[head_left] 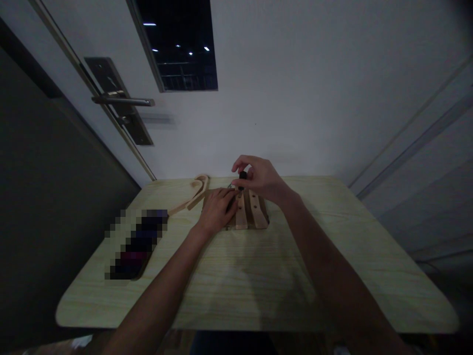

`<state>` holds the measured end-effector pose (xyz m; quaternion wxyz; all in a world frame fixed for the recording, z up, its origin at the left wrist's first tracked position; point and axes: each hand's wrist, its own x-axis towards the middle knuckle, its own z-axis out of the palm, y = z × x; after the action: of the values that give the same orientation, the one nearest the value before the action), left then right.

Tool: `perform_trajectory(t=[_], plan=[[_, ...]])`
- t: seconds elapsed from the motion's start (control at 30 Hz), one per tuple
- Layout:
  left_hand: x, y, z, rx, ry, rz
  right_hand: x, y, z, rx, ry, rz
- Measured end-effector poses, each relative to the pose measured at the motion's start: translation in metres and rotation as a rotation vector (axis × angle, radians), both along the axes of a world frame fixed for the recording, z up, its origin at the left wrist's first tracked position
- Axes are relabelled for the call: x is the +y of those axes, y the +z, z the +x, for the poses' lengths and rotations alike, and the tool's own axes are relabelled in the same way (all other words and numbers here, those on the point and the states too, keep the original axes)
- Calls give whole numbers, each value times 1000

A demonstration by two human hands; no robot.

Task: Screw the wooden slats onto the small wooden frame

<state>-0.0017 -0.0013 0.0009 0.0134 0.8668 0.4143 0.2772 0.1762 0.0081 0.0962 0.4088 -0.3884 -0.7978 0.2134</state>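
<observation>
On the table, a wooden assembly (261,219) of pale slats with dark round holes lies beneath my two hands. My left hand (218,209) rests on its left part, with the thumb and fingers closed against a slat and covering much of that side. Above the far end of the slats, my right hand (260,178) pinches a small upright black-handled screwdriver (242,176); its tip is too small and dark to make out. A curved wooden hook piece (201,186) lies just left of my left hand.
The pale wood-grain table (314,276) has rounded front corners. A dark flat object (138,246), blurred by pixels, lies at its left. Behind the table stands a white door (295,98) with a metal lever handle (123,101) and a dark window (181,49).
</observation>
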Motion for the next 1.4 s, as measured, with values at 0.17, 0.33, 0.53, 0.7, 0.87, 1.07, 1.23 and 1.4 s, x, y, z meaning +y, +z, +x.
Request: perform_trajectory(t=[0.17, 0.33, 0.53, 0.7, 0.87, 1.07, 1.23, 1.4], plan=[[0, -1, -1, 9, 0, 12, -1, 3, 4, 18, 98, -90], [1, -2, -1, -7, -15, 27, 1, 1, 6, -34, 129, -72], [1, -3, -2, -20, -24, 21, 1, -1, 4, -72, -6, 40], [2, -4, -2, -12, -23, 29, -2, 2, 4, -102, 22, 20], [2, -3, -2, 0, -18, 23, -2, 5, 3, -90, -21, 11], [0, -1, -1, 8, -11, 15, -3, 3, 0, -16, -64, 16], [0, 0, 0, 10, -1, 15, -5, -2, -4, 78, 65, -125], [0, 0, 0, 11, -10, 10, -4, 1, -1, 35, 144, -100]])
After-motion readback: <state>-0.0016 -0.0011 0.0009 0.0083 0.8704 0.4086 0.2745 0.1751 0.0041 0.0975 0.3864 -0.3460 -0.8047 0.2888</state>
